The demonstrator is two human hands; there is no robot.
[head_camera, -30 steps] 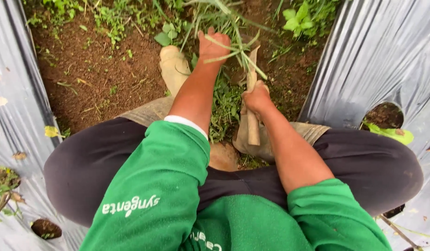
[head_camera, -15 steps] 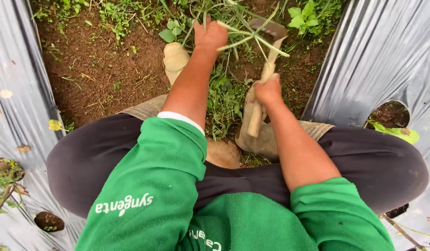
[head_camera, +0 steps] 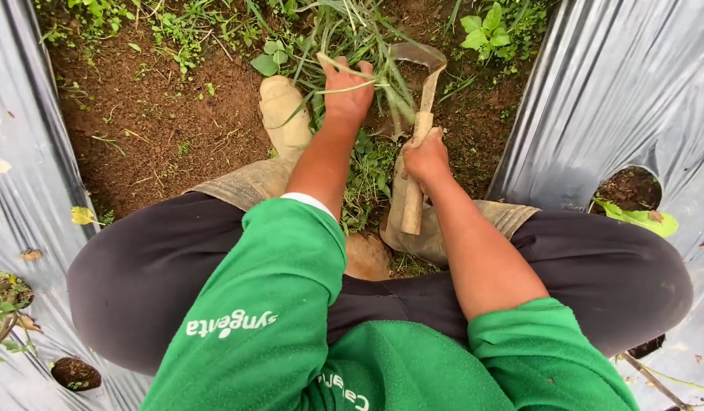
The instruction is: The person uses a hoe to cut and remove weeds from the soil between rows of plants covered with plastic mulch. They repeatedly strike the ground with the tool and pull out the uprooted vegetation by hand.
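Left hand (head_camera: 347, 90) is gripping a grass tuft (head_camera: 344, 38) in the soil furrow (head_camera: 162, 114) ahead of the knees; blades look thin, limp, probably slippery, so bunching them low near the roots. Right hand (head_camera: 426, 158) is closing on the sickle (head_camera: 417, 114) by its stiff wooden handle.

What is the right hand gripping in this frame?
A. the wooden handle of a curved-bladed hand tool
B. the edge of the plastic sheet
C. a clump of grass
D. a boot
A: the right hand is closed around the wooden handle, while the left hand grips the grass.
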